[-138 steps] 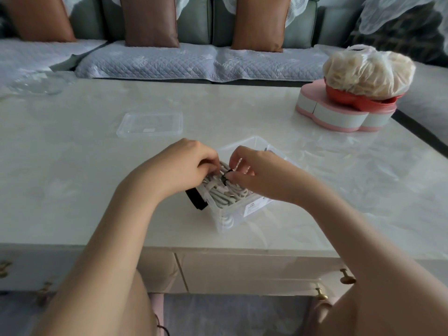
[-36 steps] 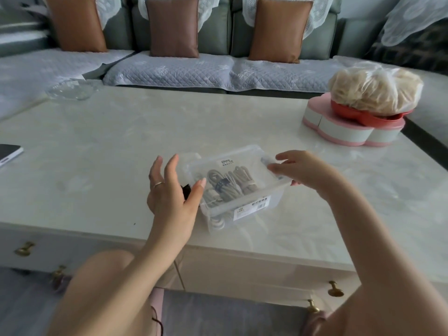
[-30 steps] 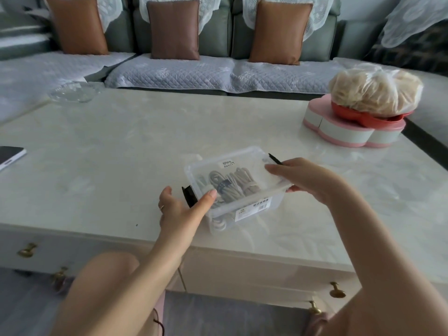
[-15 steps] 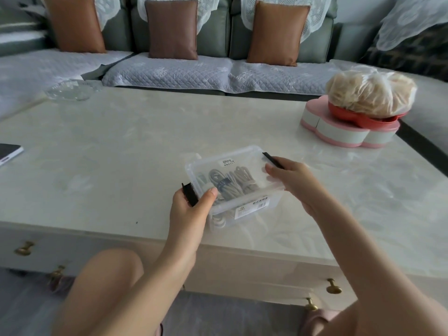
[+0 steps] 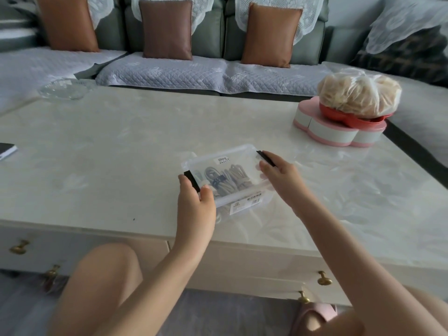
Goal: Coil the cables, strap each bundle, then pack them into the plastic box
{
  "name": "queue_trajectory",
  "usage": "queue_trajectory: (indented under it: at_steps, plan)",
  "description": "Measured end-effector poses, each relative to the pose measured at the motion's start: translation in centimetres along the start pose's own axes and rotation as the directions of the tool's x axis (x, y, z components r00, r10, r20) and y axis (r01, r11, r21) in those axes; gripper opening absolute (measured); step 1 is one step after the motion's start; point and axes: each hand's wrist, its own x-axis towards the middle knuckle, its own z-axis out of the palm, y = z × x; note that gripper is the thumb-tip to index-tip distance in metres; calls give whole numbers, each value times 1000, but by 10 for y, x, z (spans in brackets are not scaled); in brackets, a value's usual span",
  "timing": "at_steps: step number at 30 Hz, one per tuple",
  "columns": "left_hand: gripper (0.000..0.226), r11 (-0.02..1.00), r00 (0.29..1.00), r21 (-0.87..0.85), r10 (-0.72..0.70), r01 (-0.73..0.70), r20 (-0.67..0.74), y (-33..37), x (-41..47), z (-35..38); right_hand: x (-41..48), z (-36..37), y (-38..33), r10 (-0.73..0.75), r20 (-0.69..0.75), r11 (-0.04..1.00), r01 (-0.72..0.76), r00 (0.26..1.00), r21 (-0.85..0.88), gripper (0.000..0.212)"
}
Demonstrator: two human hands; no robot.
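A clear plastic box (image 5: pixel 226 163) with its lid on sits near the table's front edge. Coiled grey cables (image 5: pixel 230 178) bound with a dark strap show through the lid. My left hand (image 5: pixel 196 207) grips the black latch (image 5: pixel 191 181) on the box's left end, thumb on the lid. My right hand (image 5: pixel 281 175) holds the black latch (image 5: pixel 265 158) on the right end, fingers curled over it.
A pink heart-shaped stand (image 5: pixel 337 132) carrying a bag of round buns (image 5: pixel 358 95) stands at the back right. A glass dish (image 5: pixel 64 88) is at the back left, a dark phone (image 5: pixel 6 150) at the left edge. A sofa with cushions lies beyond the marble table (image 5: pixel 121 141).
The lid went from the table onto the box. Both hands moved from the lid's top to the black latches at either end and now grip them.
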Motion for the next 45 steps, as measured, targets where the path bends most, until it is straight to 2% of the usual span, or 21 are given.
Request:
queue_trajectory:
  at_steps: [3,5,10,14,16,18,20,22,23,24,26,28,32,38,41,45]
  plan:
    - [47,999,999,40,13,-15,40,0,-1,-4,2,-2,-1,19,24,999,-19,1000,-29,29]
    - [49,996,997,87,8,-15,77,0,1,-8,7,-2,-5,87,46,994,-83,995,-76,32]
    - [47,954,987,297,-78,34,139,12,21,-11,3,-6,-28,221,96,932,-182,970,-313,42]
    - [35,883,982,469,-84,-6,171,22,32,-15,0,1,-35,275,37,908,-247,961,-339,44]
    - [32,865,976,501,-87,-25,199,24,37,-22,-4,4,-34,266,-7,912,-254,964,-321,44]
    - [31,861,970,507,-88,-41,229,26,41,-33,-12,7,-36,239,-11,923,-231,971,-308,46]
    - [30,858,972,513,-102,-21,211,22,49,-47,-19,16,-38,206,61,951,-185,977,-247,54]
    - [30,873,977,488,-124,23,176,17,60,-65,-27,30,-44,105,223,983,-68,969,-169,76]
    - [30,880,977,472,-135,42,164,15,68,-75,-27,38,-46,48,279,982,5,959,-188,88]
    - [30,887,979,460,-131,45,158,13,82,-84,-20,49,-49,9,321,969,71,947,-238,91]
    - [30,897,983,441,-105,27,153,7,106,-97,-6,65,-56,-2,339,947,111,941,-303,80]
    - [29,904,988,428,-62,-4,142,-2,140,-109,16,89,-63,25,320,948,80,947,-309,73]
    - [27,906,989,415,21,-80,146,-32,225,-121,82,146,-69,46,274,966,27,961,-259,81]
    - [24,883,985,441,118,-163,127,-65,420,-120,250,249,-81,-5,180,958,57,984,-281,83]
    - [25,876,990,464,83,-127,115,-88,495,-121,321,293,-80,-8,184,961,58,983,-271,82]
    - [30,883,988,461,17,-87,154,-101,532,-114,352,304,-81,-7,194,952,65,981,-298,75]
